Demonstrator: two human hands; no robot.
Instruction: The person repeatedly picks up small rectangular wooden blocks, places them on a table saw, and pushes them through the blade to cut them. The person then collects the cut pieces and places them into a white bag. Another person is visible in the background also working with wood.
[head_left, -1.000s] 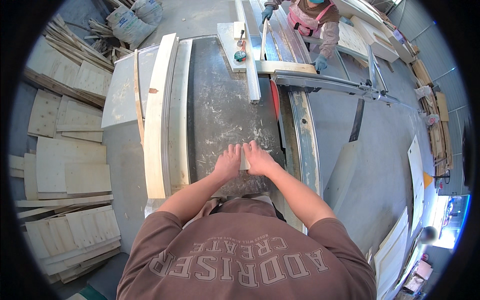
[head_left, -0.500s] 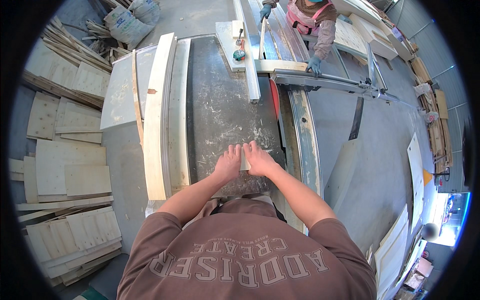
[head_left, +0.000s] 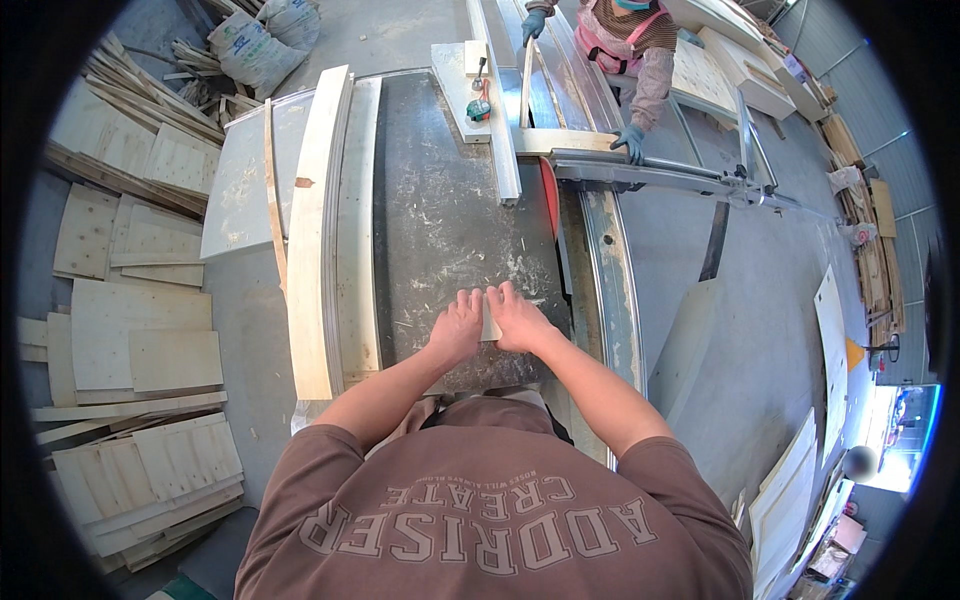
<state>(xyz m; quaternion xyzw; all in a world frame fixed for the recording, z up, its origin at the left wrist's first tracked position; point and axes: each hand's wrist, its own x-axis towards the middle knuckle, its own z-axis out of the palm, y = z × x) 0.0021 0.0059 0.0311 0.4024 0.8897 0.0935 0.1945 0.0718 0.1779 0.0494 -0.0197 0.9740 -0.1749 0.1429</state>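
Observation:
My left hand point(head_left: 457, 326) and my right hand point(head_left: 517, 319) rest side by side on the near part of a dark, scuffed saw table point(head_left: 450, 230). Between them is a small pale wood piece point(head_left: 490, 326), with the fingers of both hands closed on its two sides. My palms hide part of it. Farther off, a light wood board point(head_left: 568, 141) lies across the saw's sliding side against a metal fence point(head_left: 650, 165). A red strip point(head_left: 550, 197) stands at the table's right edge, just nearer than that board.
Across the saw, a co-worker's gloved hand point(head_left: 630, 143) presses the board's right end; the other glove point(head_left: 533, 24) holds a thin strip. A long metal rail point(head_left: 505, 160) crosses the table top. Long boards point(head_left: 322, 230) line its left side. Stacked panels point(head_left: 140, 330) lie farther left.
The co-worker's board, fence and gloved hand have shifted slightly toward me. My hands and the small wood piece have stayed in place.

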